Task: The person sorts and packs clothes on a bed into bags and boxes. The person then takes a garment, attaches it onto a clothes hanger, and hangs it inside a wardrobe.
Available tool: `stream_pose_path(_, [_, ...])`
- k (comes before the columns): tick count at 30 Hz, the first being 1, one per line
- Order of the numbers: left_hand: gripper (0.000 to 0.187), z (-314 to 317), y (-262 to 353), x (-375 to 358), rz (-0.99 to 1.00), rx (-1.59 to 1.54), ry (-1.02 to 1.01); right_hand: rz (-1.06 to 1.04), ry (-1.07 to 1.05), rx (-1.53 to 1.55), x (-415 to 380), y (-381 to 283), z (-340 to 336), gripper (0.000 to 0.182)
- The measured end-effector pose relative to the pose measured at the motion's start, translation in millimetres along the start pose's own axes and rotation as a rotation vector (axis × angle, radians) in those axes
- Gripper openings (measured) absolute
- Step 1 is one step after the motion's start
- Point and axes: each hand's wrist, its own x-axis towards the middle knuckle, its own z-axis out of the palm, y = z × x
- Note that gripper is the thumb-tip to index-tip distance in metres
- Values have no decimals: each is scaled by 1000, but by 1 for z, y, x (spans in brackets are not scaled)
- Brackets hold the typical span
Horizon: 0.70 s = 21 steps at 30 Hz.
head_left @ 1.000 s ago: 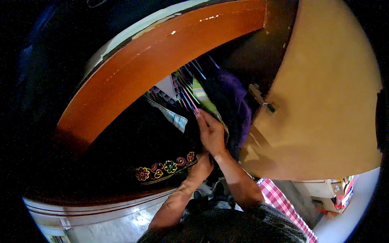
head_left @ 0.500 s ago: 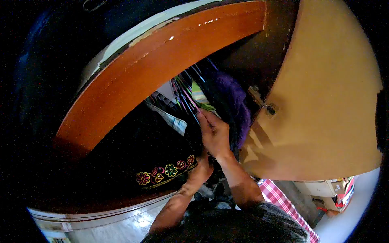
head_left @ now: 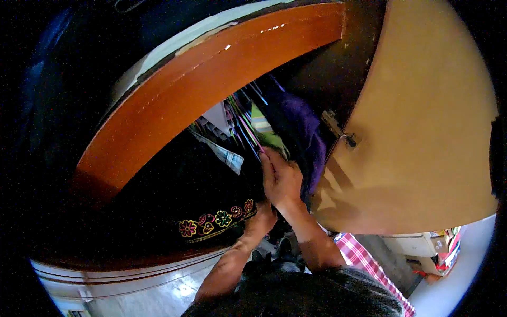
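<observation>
Inside a wardrobe, my right hand [head_left: 283, 177] is closed in a pinch at the lower end of a thin pink hanger rod [head_left: 253, 134]. Several other coloured hanger rods fan out above it. Below and to the left, my left hand [head_left: 261, 221] is curled at the right end of a black embroidered cloth [head_left: 223, 218], with coloured flowers along its border; its fingertips are partly hidden by the right wrist and dark fabric. A purple furry garment [head_left: 316, 148] hangs right of my hands. Close above my right fingers is a green and striped cloth [head_left: 260, 121].
An orange-brown wooden panel [head_left: 211, 68] arches across the top. The tan door [head_left: 422, 116] stands open at right, with a metal latch [head_left: 338, 128]. Light blue cloth [head_left: 227, 158] hangs left of the rods. Pink checked cloth [head_left: 364, 259] and boxes [head_left: 414, 245] are lower right.
Both hands stay nearly in place; my right hand has shifted slightly down and right. The green cloth beside the rods has moved a little. The view has tilted slightly.
</observation>
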Motion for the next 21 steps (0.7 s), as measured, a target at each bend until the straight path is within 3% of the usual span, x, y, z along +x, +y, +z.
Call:
stream_pose_path(3, [54, 7, -3, -8, 94, 93, -11, -109, 93, 21, 0, -2, 3, 20])
stream_pose_path(4, [63, -33, 31, 5, -48, 94, -60, -97, 78, 87, 10, -4, 2, 21])
stream_pose_path(6, [72, -51, 44, 9, -187, 95, -112, -84, 66, 152, 14, -5, 0, 22])
stream_pose_path(9, [84, -37, 31, 6, -41, 152, -62, -67, 42, 271, 3, 0, -9, 22])
stream_pose_path(12, [84, -54, 48, 14, 29, 224, 24, 1, -34, 339, 9, -13, -21, 23])
stream_pose_path(15, [85, -73, 64, 9, -280, 122, -252, 33, -154, 349, 19, -17, -14, 25])
stream_pose_path(17, [75, -51, 49, 5, -85, 174, 69, 8, -74, 336, 9, 17, 20, 25])
stream_pose_path(18, [75, -41, 43, 7, -84, 170, 71, 6, -74, 331, 2, 27, 26, 25])
stream_pose_path(20, [58, -32, 34, 9, -210, 144, -282, -102, 6, 223, -9, 30, 27, 26])
stream_pose_path(21, [58, -31, 32, 7, -209, 144, -284, -32, -38, 229, -11, 31, 27, 26])
